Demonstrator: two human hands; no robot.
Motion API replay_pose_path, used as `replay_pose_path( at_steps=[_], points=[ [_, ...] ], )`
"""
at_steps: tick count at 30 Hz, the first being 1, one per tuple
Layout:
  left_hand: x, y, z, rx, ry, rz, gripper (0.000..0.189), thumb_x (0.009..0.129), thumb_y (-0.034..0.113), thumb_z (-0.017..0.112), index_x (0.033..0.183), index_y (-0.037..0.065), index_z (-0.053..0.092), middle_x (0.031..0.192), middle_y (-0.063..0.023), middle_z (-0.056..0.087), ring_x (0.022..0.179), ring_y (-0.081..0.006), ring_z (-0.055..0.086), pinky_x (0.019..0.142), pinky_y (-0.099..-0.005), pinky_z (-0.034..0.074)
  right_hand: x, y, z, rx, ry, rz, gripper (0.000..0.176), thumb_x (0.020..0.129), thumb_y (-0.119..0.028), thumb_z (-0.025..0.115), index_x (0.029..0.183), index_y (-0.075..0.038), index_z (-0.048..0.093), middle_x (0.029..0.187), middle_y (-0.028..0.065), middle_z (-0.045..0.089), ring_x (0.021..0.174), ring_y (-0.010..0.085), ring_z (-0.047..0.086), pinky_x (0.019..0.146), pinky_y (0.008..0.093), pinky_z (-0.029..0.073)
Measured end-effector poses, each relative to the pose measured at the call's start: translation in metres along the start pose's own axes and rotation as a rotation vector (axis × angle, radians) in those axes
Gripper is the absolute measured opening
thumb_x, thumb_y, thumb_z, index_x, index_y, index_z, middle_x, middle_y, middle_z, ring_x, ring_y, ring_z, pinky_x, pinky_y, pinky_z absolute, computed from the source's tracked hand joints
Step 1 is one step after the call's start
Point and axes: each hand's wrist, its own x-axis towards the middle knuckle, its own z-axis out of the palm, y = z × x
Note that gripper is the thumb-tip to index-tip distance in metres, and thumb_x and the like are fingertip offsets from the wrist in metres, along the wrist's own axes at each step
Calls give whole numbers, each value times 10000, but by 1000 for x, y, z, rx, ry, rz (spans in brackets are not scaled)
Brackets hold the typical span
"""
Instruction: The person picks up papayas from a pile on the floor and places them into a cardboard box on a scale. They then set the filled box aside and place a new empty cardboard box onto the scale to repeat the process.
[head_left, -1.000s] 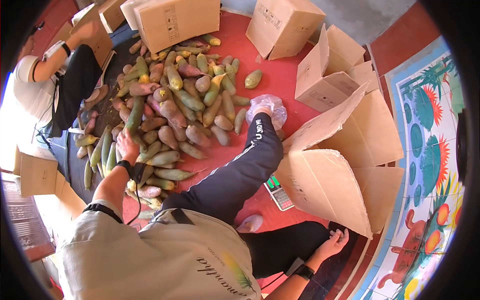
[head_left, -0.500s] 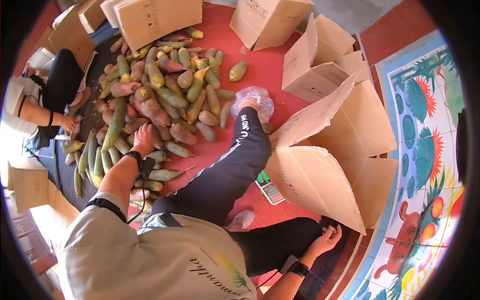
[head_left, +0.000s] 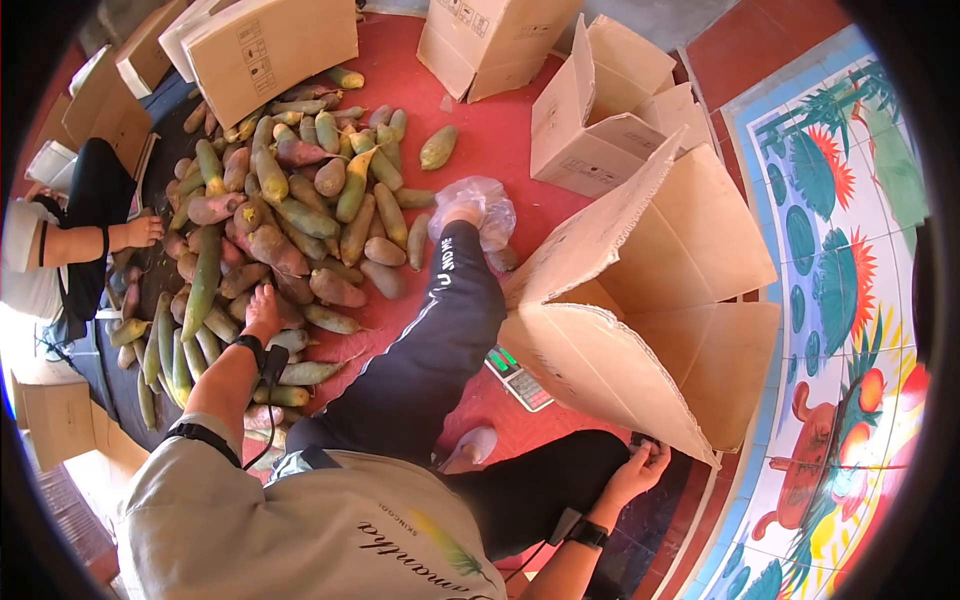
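My left hand (head_left: pixel 263 316) lies on the near side of a big heap of green and reddish radishes (head_left: pixel 290 230). Its fingers are stretched out over the roots, and I see no radish gripped in it. Off to the right, my right hand (head_left: pixel 638 474) is beside my bent knee, near the low corner of an open cardboard box (head_left: pixel 620 370). Its fingers are loosely bent and seem to hold nothing. A digital scale (head_left: pixel 518 380) with green digits is partly hidden by that box. Clear plastic wraps my foot (head_left: pixel 470 212) between heap and box.
Another person's hand (head_left: pixel 140 232) is over the left edge of the heap. More cardboard boxes (head_left: pixel 270 55) stand behind it, and an open one (head_left: pixel 590 150) is at the back right. A painted tile wall (head_left: pixel 830 300) borders the right side.
The whole view has shifted slightly, so things appear further left. My left hand stays on the radishes with its fingers closer together. The other person's hand has lifted away from the radishes.
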Motion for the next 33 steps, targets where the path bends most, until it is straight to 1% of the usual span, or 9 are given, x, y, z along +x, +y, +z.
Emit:
replay_pose_path(
  at_steps=[2,5,9,11,15,16,20,24,33],
  points=[
    [3,-6,6,-97,-73,-4,844,572,165,805,1227,73,279,1184,-163,402,1092,-332,442,918,-405,406,0,-4,3,-50,-13,-11,276,872,-12,457,1143,38,470,835,81,569,664,129,511,633,244,445],
    [-12,-7,1,81,-72,65,873,512,232,836,1209,52,341,1195,-181,405,1107,-344,443,921,-374,419,-1,-4,6,2,-11,-14,281,870,-10,461,1147,37,472,889,97,580,676,129,515,631,247,446],
    [-31,0,-15,161,-75,73,789,528,287,811,1172,39,426,1183,-183,417,1095,-341,463,908,-370,433,-1,-2,7,-11,25,-33,282,870,-23,489,1149,20,486,844,64,576,682,108,522,617,233,445],
    [-39,10,-37,85,-262,-34,811,542,357,790,1183,30,415,1170,-199,439,1073,-335,494,902,-364,441,-2,-6,8,-16,-1,25,290,860,-15,484,1145,38,482,946,117,580,722,141,535,650,252,457],
    [-37,8,-61,-148,-144,107,875,514,428,782,1188,-10,437,1182,-230,463,1079,-341,500,898,-364,441,-2,-3,12,45,15,-2,306,852,-14,487,1152,44,469,923,113,568,809,181,553,727,277,459],
    [-32,8,-63,-222,-80,118,829,518,429,780,1150,-21,486,1123,-233,515,1058,-338,517,885,-366,439,-2,4,15,24,73,-110,289,862,-9,493,1150,16,476,904,94,596,750,133,553,647,242,460],
    [-37,41,-113,-680,157,312,706,545,375,773,1061,-41,530,987,-221,582,953,-316,558,840,-360,434,-4,-8,15,-53,92,-89,315,846,-30,512,1153,19,465,882,99,582,744,145,551,695,274,464],
    [-76,109,-193,-934,224,580,603,615,294,728,1088,-9,509,1009,-141,547,955,-236,523,855,-337,406,-6,-19,16,-17,155,-57,340,833,-26,522,1164,19,461,884,109,581,742,161,559,697,283,465],
    [-200,254,-314,-992,375,1176,577,622,251,721,1094,11,491,982,-88,524,960,-184,500,857,-320,395,-8,-13,13,17,108,5,348,812,-65,563,1137,23,476,958,158,585,812,250,600,730,343,477]
  ],
)
